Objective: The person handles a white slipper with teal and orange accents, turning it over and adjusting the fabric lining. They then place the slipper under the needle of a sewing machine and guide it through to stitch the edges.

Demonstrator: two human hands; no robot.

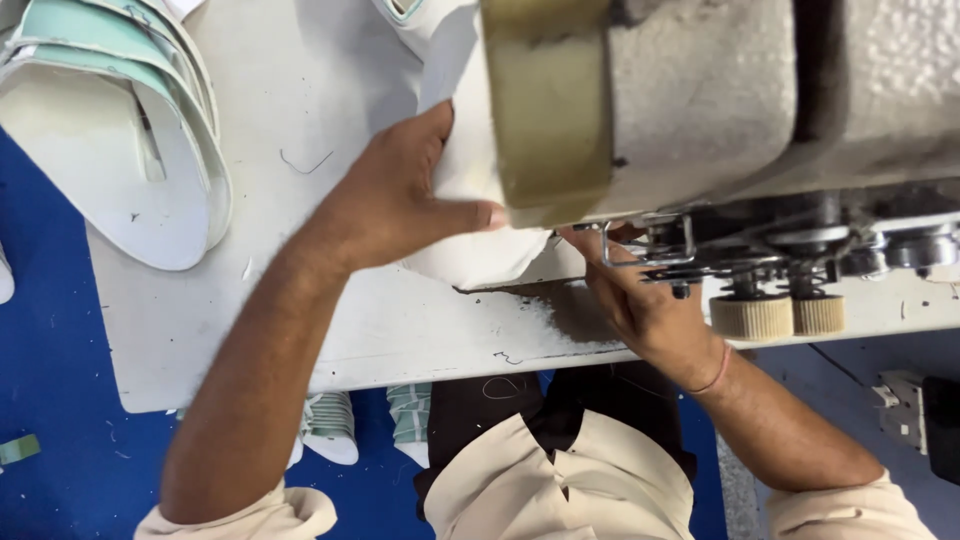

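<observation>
You have two hands in view and one white fabric piece (470, 255) under them. Your left hand (400, 195) lies flat and spread on this fabric, the thumb stretched toward the machine head, so it presses the cloth on the table and does not pinch it. Your right hand (640, 300) is under the sewing machine (720, 100), near the needle area; its fingertips are hidden behind the metal parts, so I cannot tell if it grips the cloth or only touches it. The two hands are apart, with the machine's front end between them. On the machine base you can count two ribbed round knobs (775, 315), standing side by side, just beside your right wrist. At the far left of the white table (200, 330) there is one stack of white and mint green pieces (120, 130), and it hangs a little over the left edge of the table. Between this stack and your left hand the table surface is bare, with only one small thread (305, 162) lying on it. The near edge of the table runs just in front of your body.
</observation>
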